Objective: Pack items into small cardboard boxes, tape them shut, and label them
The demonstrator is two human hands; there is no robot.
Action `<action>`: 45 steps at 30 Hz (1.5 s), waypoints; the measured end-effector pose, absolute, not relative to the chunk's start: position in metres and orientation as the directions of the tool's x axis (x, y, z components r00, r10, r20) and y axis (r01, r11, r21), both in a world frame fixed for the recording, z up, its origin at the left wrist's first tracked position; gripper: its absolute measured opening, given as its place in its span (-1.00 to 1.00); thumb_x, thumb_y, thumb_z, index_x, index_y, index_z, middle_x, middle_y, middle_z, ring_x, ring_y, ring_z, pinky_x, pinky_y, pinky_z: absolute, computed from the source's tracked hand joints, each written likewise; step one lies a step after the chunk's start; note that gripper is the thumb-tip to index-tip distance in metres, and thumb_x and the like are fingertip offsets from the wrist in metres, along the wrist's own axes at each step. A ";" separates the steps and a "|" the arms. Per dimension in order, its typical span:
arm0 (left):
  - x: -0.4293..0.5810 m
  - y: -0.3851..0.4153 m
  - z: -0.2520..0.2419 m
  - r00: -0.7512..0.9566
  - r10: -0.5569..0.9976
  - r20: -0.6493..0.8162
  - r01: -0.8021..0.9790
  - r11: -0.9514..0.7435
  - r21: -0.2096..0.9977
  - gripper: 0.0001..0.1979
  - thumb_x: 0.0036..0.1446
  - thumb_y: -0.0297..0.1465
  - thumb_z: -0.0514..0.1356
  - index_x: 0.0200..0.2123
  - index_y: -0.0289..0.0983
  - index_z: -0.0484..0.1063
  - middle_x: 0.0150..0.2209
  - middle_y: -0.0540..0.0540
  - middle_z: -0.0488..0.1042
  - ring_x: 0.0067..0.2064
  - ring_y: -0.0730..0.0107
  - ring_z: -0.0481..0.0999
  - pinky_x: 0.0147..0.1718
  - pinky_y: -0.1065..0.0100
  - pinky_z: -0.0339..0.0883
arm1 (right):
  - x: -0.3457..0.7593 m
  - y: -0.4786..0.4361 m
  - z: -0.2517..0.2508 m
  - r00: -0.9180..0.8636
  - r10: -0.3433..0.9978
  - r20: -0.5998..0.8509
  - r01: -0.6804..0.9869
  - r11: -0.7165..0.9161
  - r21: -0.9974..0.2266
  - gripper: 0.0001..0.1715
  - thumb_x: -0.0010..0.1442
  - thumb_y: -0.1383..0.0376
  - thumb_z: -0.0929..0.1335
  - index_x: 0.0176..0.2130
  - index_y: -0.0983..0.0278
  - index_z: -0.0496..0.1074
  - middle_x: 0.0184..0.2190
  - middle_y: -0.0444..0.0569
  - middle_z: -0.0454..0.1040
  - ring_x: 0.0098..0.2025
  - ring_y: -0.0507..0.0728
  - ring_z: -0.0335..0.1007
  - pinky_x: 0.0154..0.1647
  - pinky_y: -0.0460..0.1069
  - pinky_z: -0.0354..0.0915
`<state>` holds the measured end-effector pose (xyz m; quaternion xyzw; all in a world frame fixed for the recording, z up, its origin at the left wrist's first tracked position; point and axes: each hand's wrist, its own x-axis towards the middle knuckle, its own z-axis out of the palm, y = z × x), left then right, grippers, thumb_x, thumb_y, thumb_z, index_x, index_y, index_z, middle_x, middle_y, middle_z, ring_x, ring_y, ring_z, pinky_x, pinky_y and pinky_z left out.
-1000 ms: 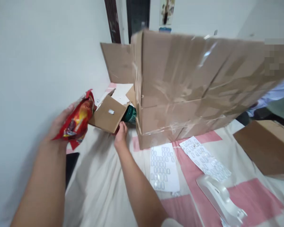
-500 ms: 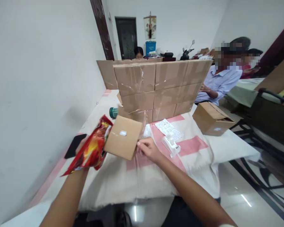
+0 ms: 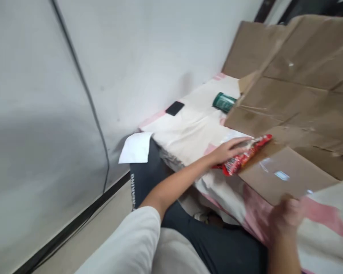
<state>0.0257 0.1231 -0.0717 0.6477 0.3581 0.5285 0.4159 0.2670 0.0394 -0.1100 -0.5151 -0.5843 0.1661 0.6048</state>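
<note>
My left hand (image 3: 228, 152) grips a shiny red food packet (image 3: 246, 156), seen nearly edge-on, by its near side. The packet is over the left edge of a small brown cardboard box (image 3: 291, 179), which bears a white label. Close to the box's near edge is my right hand (image 3: 288, 213), smeared by motion. Its fingers cannot be made out, nor whether they touch the box.
Taped cardboard panels (image 3: 308, 83) stand at the back right. A green-lidded canister (image 3: 224, 102) lies beside them, and a black phone (image 3: 175, 108) rests by the wall. A white paper sheet (image 3: 136, 147) lies on my dark-clothed leg (image 3: 148, 167).
My view has swung left and down toward the wall and my legs. The red packet has moved from left of the box to over its edge, away from the phone.
</note>
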 end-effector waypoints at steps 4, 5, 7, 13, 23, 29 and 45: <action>0.021 0.086 -0.109 0.021 0.869 0.495 0.575 -0.415 0.705 -0.52 0.23 -0.21 0.20 0.20 -0.13 0.42 0.40 -0.23 0.17 0.45 -0.08 0.02 0.37 -0.16 0.02 | 0.271 0.039 -0.118 0.242 0.803 0.544 0.415 0.422 -0.806 -0.12 -0.12 -0.20 0.50 0.18 -0.23 0.32 0.21 0.07 0.38 0.29 0.41 0.29 0.27 0.39 0.18; 0.014 0.073 -0.108 0.036 0.866 0.498 0.661 -0.395 0.638 -0.53 0.23 -0.21 0.20 0.21 -0.09 0.41 0.41 -0.22 0.15 0.45 -0.11 0.01 0.35 -0.22 0.00 | 0.271 0.039 -0.120 0.264 0.798 0.541 0.419 0.411 -0.810 -0.13 -0.10 -0.16 0.51 0.19 -0.24 0.31 0.25 0.04 0.35 0.31 0.38 0.26 0.32 0.37 0.15; -0.014 0.044 -0.101 0.101 0.857 0.505 0.771 -0.388 0.505 -0.52 0.23 -0.23 0.19 0.23 -0.02 0.38 0.43 -0.15 0.12 0.45 -0.09 0.01 0.36 -0.29 -0.10 | 0.270 0.039 -0.126 0.323 0.780 0.536 0.399 0.402 -0.824 -0.20 -0.07 -0.11 0.50 0.15 -0.16 0.35 0.22 0.11 0.37 0.30 0.37 0.29 0.32 0.34 0.17; -0.141 -0.049 -0.106 -0.564 0.789 0.243 0.792 0.433 0.431 -0.19 0.13 -0.25 0.27 0.41 -0.19 0.07 0.49 -0.31 -0.14 0.48 -0.38 -0.24 0.29 -0.47 -0.11 | 0.267 0.047 -0.146 0.377 0.803 0.461 0.406 0.305 -0.862 -0.26 -0.09 0.05 0.51 0.05 0.11 0.31 0.09 0.31 0.37 0.14 0.35 0.41 0.06 0.23 0.35; -0.202 -0.083 -0.093 -0.530 0.730 0.431 0.776 0.213 0.594 -0.51 0.24 -0.42 0.05 0.22 -0.14 0.38 0.08 -0.17 0.54 0.12 0.05 0.53 0.23 0.04 0.32 | 0.266 0.057 -0.152 0.404 0.772 0.491 0.489 0.271 -0.829 -0.26 -0.06 0.07 0.47 0.07 0.26 0.32 0.04 0.25 0.35 0.01 0.25 0.36 -0.08 0.15 0.38; -0.179 0.035 -0.056 -0.448 0.894 0.020 0.062 0.009 0.998 -0.69 0.01 -0.47 0.30 -0.11 -0.22 0.55 -0.16 -0.12 0.59 -0.07 0.20 0.61 -0.09 0.22 0.55 | 0.264 0.057 -0.151 0.398 0.763 0.510 0.482 0.299 -0.824 -0.12 -0.05 0.10 0.45 0.19 0.27 0.21 0.12 0.22 0.27 0.00 0.22 0.34 -0.11 0.13 0.40; -0.014 0.123 -0.116 -0.287 0.928 0.238 0.293 -0.152 0.944 -0.16 -0.05 -0.26 0.42 0.29 -0.21 0.21 0.38 -0.24 0.17 0.44 0.11 0.09 0.42 0.18 -0.06 | 0.259 0.044 -0.157 0.394 0.772 0.498 0.394 0.347 -0.851 -0.28 0.09 0.25 0.39 0.22 0.20 0.20 0.10 0.11 0.25 -0.01 0.17 0.33 -0.04 0.11 0.41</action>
